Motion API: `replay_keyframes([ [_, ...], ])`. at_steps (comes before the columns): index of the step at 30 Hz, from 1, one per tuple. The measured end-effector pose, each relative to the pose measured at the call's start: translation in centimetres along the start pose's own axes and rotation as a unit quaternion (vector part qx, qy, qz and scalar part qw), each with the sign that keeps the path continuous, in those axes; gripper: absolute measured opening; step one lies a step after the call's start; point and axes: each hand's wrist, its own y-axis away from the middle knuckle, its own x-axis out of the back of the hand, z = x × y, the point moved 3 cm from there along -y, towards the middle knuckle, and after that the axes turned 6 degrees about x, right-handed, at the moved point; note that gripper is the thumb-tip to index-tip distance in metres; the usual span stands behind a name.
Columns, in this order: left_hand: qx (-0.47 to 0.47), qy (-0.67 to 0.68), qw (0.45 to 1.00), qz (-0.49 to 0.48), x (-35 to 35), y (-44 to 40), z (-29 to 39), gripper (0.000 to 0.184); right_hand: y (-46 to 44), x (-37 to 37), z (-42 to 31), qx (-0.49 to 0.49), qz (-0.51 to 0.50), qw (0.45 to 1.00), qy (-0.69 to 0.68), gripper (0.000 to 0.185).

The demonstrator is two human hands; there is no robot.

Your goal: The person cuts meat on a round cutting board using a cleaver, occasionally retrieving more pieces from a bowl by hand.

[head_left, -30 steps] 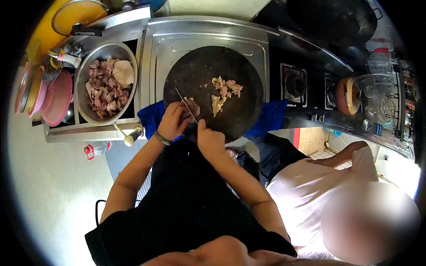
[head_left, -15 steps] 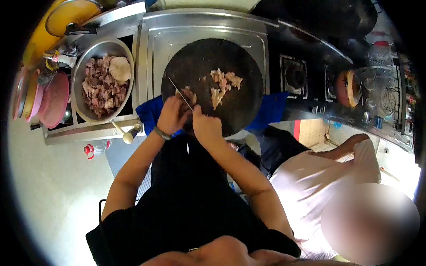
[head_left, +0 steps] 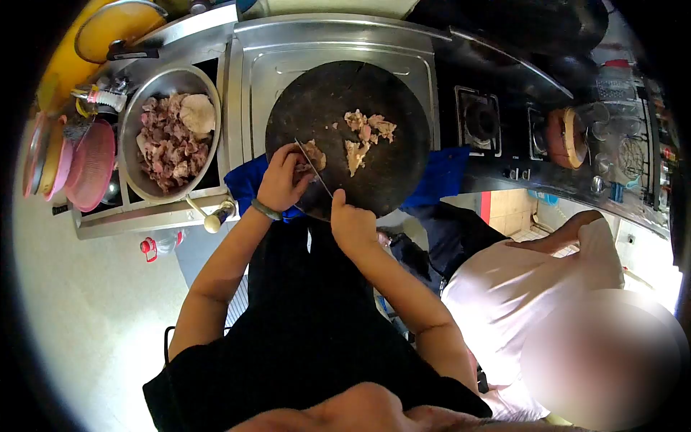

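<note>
My right hand (head_left: 354, 225) is closed round the handle of a knife (head_left: 323, 181), whose thin blade points away and to the left over a round dark chopping board (head_left: 374, 93). My left hand (head_left: 281, 183), a bracelet at its wrist, has its fingers curled on a piece of meat at the board's left side, close against the blade. Part of that meat (head_left: 315, 154) shows beyond the blade; the fingers hide the rest. Several chopped meat pieces (head_left: 357, 155) lie in a loose heap right of the knife.
At the left stands a metal bowl (head_left: 129, 173) of meat chunks (head_left: 169, 144). Pink colanders (head_left: 92, 165) are stacked farther left. Gas burners (head_left: 478, 121) and a brown pot (head_left: 563, 138) are on the right. A person in a light shirt (head_left: 518, 288) is behind on my right.
The knife and my right hand have shifted a little to the right. My left hand has moved slightly right and forward, its fingers now curled on the meat.
</note>
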Motion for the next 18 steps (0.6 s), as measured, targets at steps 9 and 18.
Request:
replay_keyframes([
  [9,0.008,0.021,1.0,-0.014,0.5,-1.4,-0.9,0.036,-6.9,0.8,-0.3,0.018,0.034,0.995,-0.087,0.034],
  [18,0.005,0.024,1.0,-0.017,0.6,-0.7,-1.4,0.04,1.9,-1.5,3.5,-0.032,-0.038,0.996,-0.079,0.024],
])
